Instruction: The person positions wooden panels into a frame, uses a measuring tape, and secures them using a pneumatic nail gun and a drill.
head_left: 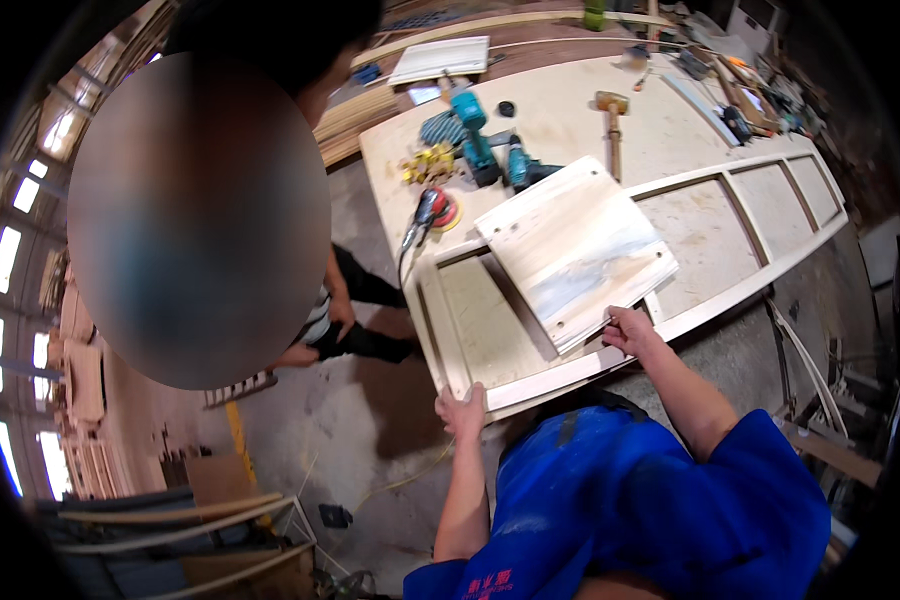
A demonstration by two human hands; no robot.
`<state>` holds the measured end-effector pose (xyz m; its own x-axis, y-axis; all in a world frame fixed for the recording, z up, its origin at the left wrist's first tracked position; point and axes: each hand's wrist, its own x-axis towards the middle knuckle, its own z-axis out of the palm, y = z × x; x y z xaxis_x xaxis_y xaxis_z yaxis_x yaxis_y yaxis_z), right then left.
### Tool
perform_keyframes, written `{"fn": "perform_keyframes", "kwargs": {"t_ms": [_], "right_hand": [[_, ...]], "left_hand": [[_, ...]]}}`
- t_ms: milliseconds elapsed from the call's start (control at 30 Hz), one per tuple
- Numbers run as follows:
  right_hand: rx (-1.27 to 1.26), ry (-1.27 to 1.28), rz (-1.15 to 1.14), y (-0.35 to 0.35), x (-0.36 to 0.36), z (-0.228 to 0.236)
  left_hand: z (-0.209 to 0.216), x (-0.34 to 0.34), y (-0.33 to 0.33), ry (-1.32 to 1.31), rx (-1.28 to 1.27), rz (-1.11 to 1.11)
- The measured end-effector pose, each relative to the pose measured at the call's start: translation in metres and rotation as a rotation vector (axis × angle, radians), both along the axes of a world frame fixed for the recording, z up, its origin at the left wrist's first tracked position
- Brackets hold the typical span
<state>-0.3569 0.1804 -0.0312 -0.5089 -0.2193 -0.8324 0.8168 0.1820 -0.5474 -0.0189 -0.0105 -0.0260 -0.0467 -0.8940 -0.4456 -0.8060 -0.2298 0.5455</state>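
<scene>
A long pale wooden frame (pixel 705 310) with crossbars lies on the worktable, its near rail along the table's front edge. My left hand (pixel 461 410) is closed on the frame's near left corner. Across the frame's left part rests a square wooden panel (pixel 578 245), tilted to the frame, with dark holes near its corners; its edge looks layered, so more than one board may lie there. My right hand (pixel 631 332) has its fingers curled at the panel's near edge, just above the rail. Its fingertips are partly hidden.
Behind the panel lie teal cordless drills (pixel 480 150), a red and black sander (pixel 432 212), yellow pieces (pixel 429 163) and a mallet (pixel 613 130). The worktable (pixel 560 100) holds more tools at far right. Another person (pixel 345 290) stands at the left corner.
</scene>
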Motion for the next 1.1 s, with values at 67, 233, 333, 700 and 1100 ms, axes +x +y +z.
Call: {"fn": "perform_keyframes", "kwargs": {"t_ms": [67,233,333,700,1100], "right_hand": [[-0.102,-0.049,-0.044,0.008,-0.012,-0.02],[-0.238,-0.157,-0.116,0.003,-0.017,-0.029],[-0.403,-0.22,-0.234,-0.001,-0.017,-0.02],[-0.546,-0.339,-0.22,0.011,-0.028,-0.012],[-0.628,-0.411,-0.082,0.028,-0.06,-0.004]], "left_hand": [[-0.004,-0.011,0.003,-0.015,-0.025,0.039],[-0.018,-0.003,0.003,0.069,-0.071,0.04],[-0.019,0.0,-0.001,0.093,-0.086,0.037],[-0.004,-0.029,0.008,-0.158,0.016,0.134],[-0.007,-0.03,0.002,-0.26,0.026,0.097]]}}
